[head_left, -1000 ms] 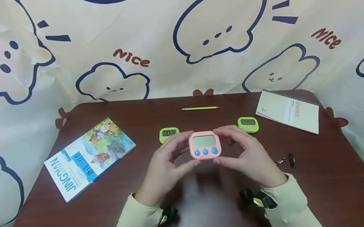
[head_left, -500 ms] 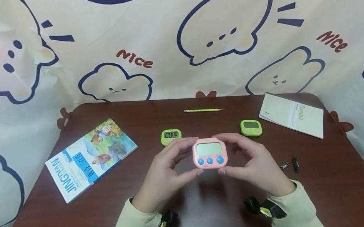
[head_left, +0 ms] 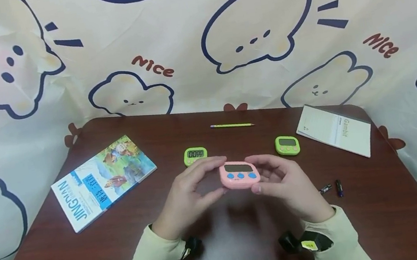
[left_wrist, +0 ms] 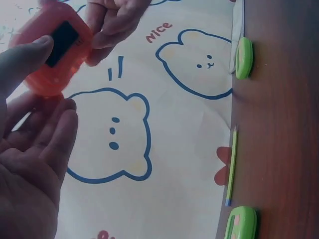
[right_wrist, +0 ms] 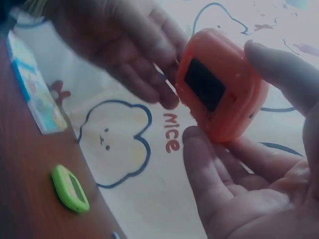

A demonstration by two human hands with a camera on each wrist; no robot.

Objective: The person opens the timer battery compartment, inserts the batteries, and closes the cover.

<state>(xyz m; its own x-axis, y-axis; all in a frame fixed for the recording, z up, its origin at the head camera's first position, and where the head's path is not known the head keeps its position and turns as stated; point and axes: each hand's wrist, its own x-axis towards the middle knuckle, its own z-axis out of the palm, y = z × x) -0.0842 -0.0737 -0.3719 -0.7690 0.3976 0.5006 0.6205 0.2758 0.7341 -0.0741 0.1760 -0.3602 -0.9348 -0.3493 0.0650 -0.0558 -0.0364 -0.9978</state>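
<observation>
Two green timers (head_left: 195, 155) (head_left: 287, 145), pencil (head_left: 232, 125), book (head_left: 103, 180), booklet (head_left: 334, 130), batteries (head_left: 331, 187) on table (head_left: 70, 256).

Three kitchen timers: one pink timer (head_left: 239, 174) and two green timers, one (head_left: 195, 155) with digits showing, the other (head_left: 287, 145) farther right; one pencil (head_left: 232, 125); one picture book (head_left: 103, 180); one pale booklet (head_left: 334, 130); two small batteries (head_left: 325, 188) (head_left: 338, 188); two hands (head_left: 186, 197) (head_left: 286, 185); one tabletop (head_left: 50, 258).

On the table (head_left: 50, 258), a book (head_left: 103, 180) lies left, a booklet (head_left: 334, 130) right, two timers (head_left: 195, 155) (head_left: 287, 145) between, a pencil (head_left: 232, 125) behind them.
</observation>
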